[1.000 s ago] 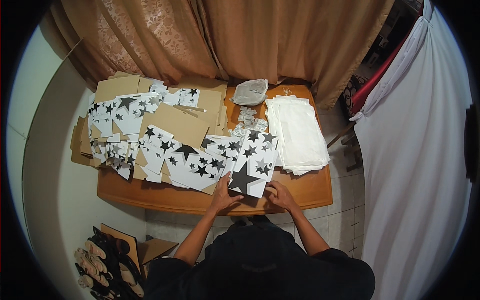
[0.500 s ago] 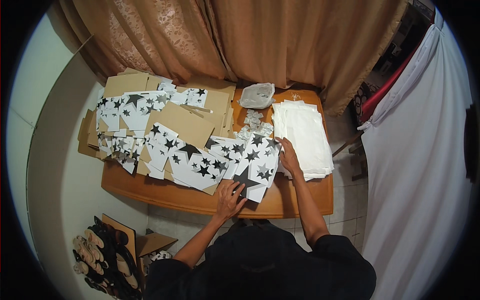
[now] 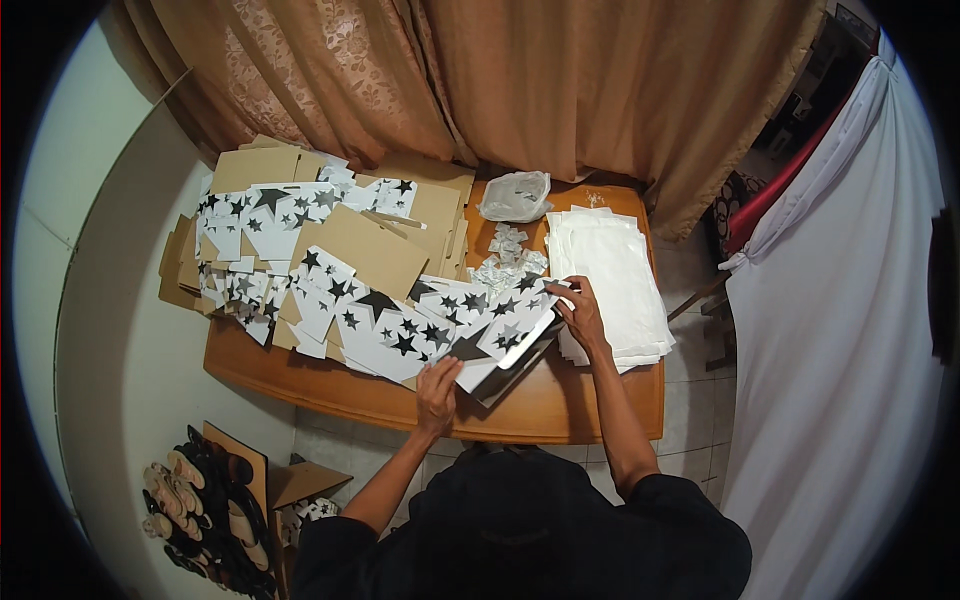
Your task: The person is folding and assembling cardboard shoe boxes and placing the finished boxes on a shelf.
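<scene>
Holding a flat white card printed with black stars (image 3: 487, 345) near the front edge of the wooden table (image 3: 590, 400), we have one hand at each end of it. Our left hand (image 3: 438, 385) lies at the card's six o'clock corner, fingers spread and pressing down on it; whether the thumb curls under the edge we cannot tell. Our right hand (image 3: 580, 312) is at the three o'clock end, fingertips pinched narrow on the upper corner, where the card seems to lift off the table and show a dark underside.

We judge the card light and fairly stiff, like a die-cut box blank: it should keep its shape if taken by two opposite edges, but crease if bent by one corner, and its smooth printed face may slide on the sheets below. Edges and corners look the best places to hold.

Toward nine and ten o'clock spreads a heap of more star-printed cards (image 3: 300, 260) mixed with plain brown cardboard sheets (image 3: 375, 250), overlapping and hanging past the table's left end. At two o'clock, just beside our right hand, sits a stack of white sheets (image 3: 610, 270). At twelve o'clock lie small silvery packets (image 3: 505, 265) and a clear plastic bag (image 3: 515, 195), with brown curtains (image 3: 560, 80) behind. Shoes (image 3: 200, 510) stand on the floor at seven o'clock.
</scene>
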Tool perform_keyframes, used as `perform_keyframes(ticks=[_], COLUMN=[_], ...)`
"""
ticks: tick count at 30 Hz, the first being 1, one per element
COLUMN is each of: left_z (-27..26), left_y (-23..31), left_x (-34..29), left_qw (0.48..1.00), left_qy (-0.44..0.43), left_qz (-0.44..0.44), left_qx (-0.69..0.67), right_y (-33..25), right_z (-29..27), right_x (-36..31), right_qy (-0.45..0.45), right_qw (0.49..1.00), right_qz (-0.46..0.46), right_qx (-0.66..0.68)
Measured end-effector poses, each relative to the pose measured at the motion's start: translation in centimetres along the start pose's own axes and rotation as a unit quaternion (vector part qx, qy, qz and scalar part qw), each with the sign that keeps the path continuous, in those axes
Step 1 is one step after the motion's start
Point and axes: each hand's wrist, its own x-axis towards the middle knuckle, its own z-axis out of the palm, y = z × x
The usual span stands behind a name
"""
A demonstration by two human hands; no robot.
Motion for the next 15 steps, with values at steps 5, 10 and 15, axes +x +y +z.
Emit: perform_keyframes(ticks=[5,10,15], left_z=[-0.4,-1.1,-0.5], left_y=[-0.7,-3.7,-3.9], left_x=[3.8,5.5,8.9], left_qw=[0.977,0.968,0.935], left_qy=[0.135,0.115,0.158], left_qz=[-0.09,-0.131,-0.228], left_qx=[-0.141,-0.182,-0.221], right_y=[-2.3,-3.9,3.6], right_z=[-1.4,-0.9,3.2], right_x=[0.6,-0.2,-3.0], right_qy=[0.043,0.048,-0.011], right_qw=[0.997,0.999,0.987], right_qz=[-0.058,-0.009,0.16], right_qx=[-0.034,0.003,-0.017])
